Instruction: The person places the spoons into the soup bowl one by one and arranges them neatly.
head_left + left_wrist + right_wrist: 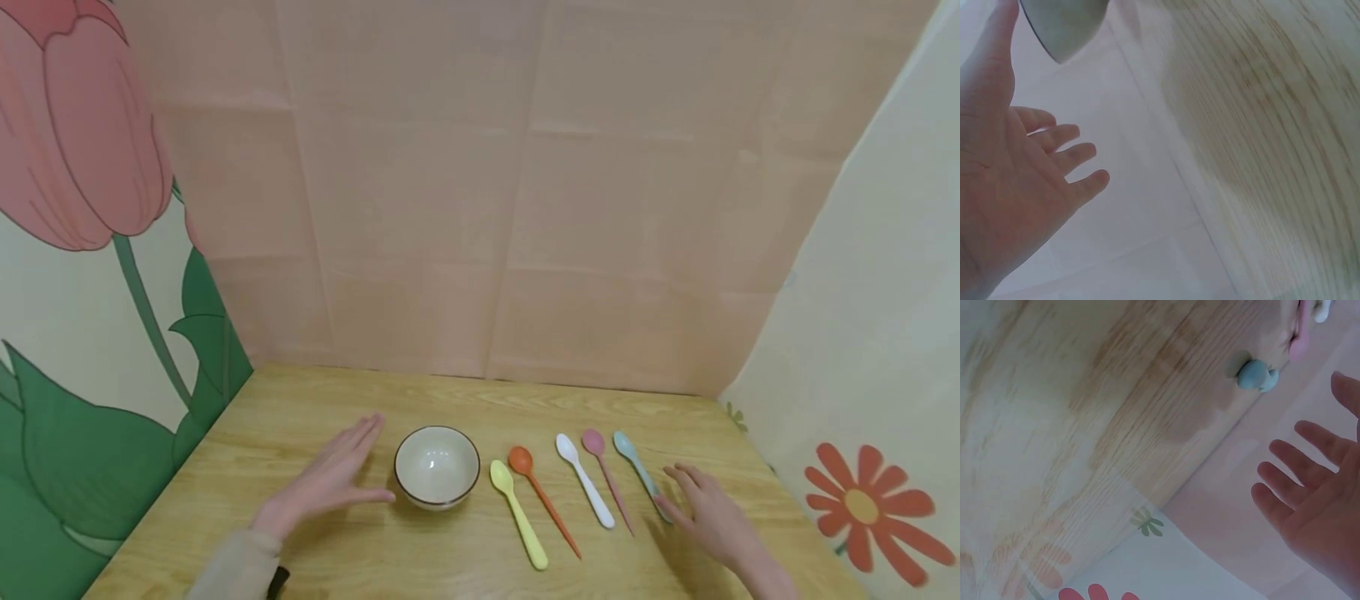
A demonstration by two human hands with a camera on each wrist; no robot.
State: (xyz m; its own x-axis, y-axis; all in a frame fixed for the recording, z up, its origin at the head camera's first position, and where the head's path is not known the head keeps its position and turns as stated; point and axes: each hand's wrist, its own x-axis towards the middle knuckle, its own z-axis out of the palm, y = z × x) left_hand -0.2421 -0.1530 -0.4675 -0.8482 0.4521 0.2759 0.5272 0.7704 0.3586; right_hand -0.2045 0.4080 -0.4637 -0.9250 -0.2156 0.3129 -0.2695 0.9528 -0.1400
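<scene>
A white bowl with a brown rim (437, 468) stands on the wooden table. To its left is my left hand (330, 479), fingers extended and thumb pointing at the bowl's side; the left wrist view shows the spread hand (1016, 169) near the bowl (1069, 25). Right of the bowl lie a yellow spoon (521, 514), an orange spoon (545, 502), a white spoon (586, 481), a pink spoon (609, 481) and a light blue spoon (642, 475). My right hand (708, 512) hovers beside the blue spoon's handle, holding nothing, its fingers (1291, 487) loosely spread.
A pinkish cloth (480, 208) hangs behind the table's far edge. Printed sheets with a large tulip (90, 142) on the left and a red flower (858, 506) on the right close in both sides. The wooden tabletop (330, 400) extends around the things.
</scene>
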